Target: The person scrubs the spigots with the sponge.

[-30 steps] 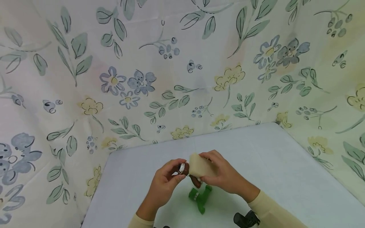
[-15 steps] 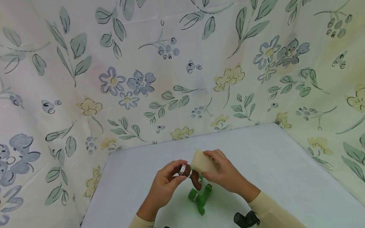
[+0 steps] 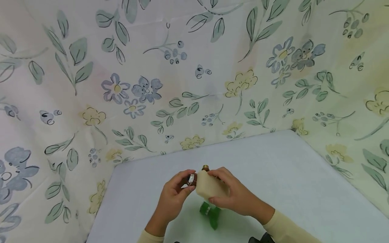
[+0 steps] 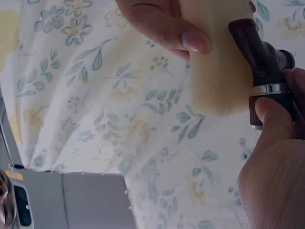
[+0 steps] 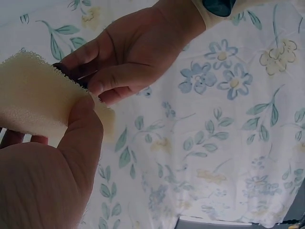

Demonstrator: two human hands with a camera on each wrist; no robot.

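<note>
Floral cloth (image 3: pixel 179 74) behind our white table (image 3: pixel 282 172), folks. Our left hand (image 3: pixel 174 199)'s gripping a brown faucet (image 4: pixel 259 55), our right hand (image 3: pixel 235 194) a sponge (image 3: pixel 210 186).

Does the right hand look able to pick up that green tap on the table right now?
Probably not straight away: the right hand is gripping the pale sponge, so it isn't free. The green tap looks near, on the table below, so setting the sponge down would likely be enough.
</note>
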